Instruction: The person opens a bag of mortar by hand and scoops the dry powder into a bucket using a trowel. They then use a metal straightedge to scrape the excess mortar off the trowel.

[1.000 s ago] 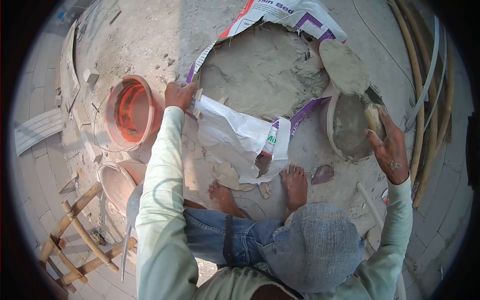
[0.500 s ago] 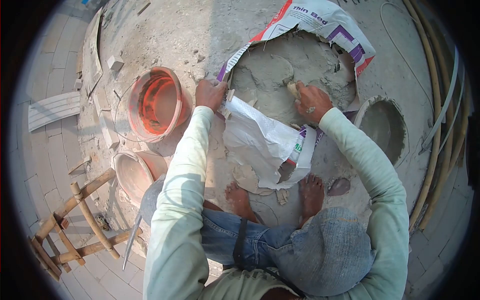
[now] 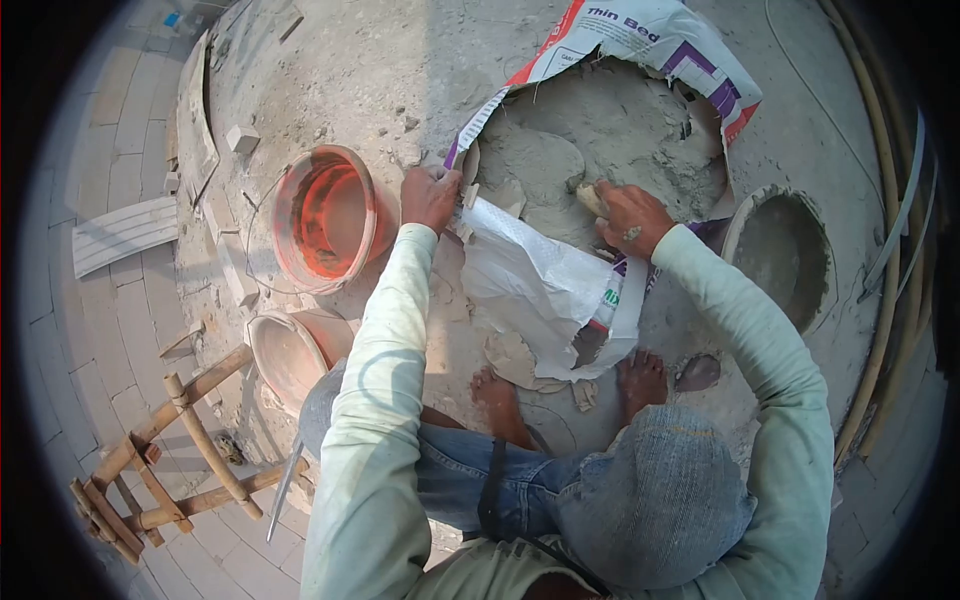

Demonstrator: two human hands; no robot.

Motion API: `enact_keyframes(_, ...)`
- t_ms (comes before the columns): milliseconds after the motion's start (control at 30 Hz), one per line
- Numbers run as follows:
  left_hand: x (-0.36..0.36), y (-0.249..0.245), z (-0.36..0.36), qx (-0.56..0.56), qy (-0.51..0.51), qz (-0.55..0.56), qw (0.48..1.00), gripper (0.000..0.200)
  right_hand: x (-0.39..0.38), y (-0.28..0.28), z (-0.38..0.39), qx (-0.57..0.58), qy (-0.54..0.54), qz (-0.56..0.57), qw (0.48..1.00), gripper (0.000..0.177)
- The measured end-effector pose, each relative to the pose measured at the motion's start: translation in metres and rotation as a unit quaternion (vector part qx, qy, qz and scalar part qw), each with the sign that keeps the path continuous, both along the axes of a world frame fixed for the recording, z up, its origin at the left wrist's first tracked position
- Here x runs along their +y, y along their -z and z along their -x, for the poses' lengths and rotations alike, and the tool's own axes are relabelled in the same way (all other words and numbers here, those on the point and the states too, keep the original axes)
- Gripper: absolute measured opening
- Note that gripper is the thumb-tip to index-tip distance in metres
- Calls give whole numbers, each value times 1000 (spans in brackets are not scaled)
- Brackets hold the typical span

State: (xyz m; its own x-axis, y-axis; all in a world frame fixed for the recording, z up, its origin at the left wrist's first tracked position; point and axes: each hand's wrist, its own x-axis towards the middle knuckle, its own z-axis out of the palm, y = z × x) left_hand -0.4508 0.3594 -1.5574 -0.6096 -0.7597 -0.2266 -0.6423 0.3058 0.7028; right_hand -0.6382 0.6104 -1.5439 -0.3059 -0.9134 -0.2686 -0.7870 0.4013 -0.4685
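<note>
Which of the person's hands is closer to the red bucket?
The left hand. It grips the torn edge of the bag, just right of the red bucket. The right hand is farther right, holding a handle at the grey mix.

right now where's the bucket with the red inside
In the head view, the red-stained bucket is on the ground just left of the left hand, beyond the pale bucket.

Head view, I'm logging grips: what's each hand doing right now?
Left hand: closed on the edge of the torn bag.
Right hand: closed around a tool handle, by grey mix.
</note>
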Motion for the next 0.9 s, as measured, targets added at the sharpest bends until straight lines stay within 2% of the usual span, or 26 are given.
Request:
enact_keyframes(233,-2,7,-2,-4,-19,-13,1000,25,-10,2,-5,-113,-30,-38,992,40)
enact_keyframes(333,2,-5,-1,-9,-13,-13,1000,25,-28,8,-20,-132,-36,-38,990,40)
enact_keyframes(367,2,-3,-2,-10,-9,-11,1000,26,-33,18,-22,-145,-37,10,989,46)
enact_keyframes(500,3,-2,-2,1,9,8,1000,25,-35,26,-14,-146,-19,46,988,51)
enact_keyframes(567,3,-2,-2,8,-1,-17,1000,23,-42,14,-7,-260,-12,-36,965,55)
enact_keyframes(600,1,-2,-3,10,-18,-44,999,22,-40,5,-5,-258,-7,-30,966,55)
enact_keyframes(667,-4,-1,-4,-2,3,-31,1000,20,-33,-10,-6,-405,55,-70,910,57)
enact_keyframes(700,-3,1,-5,19,-2,-45,999,20,-32,-3,-4,-419,50,-43,905,62)
enact_keyframes(833,5,-8,-3,30,-29,-78,996,20,-17,-13,2,-423,72,-50,902,64)
enact_keyframes(900,2,-3,-4,25,-24,-68,997,20,-10,-11,7,-377,71,4,923,62)
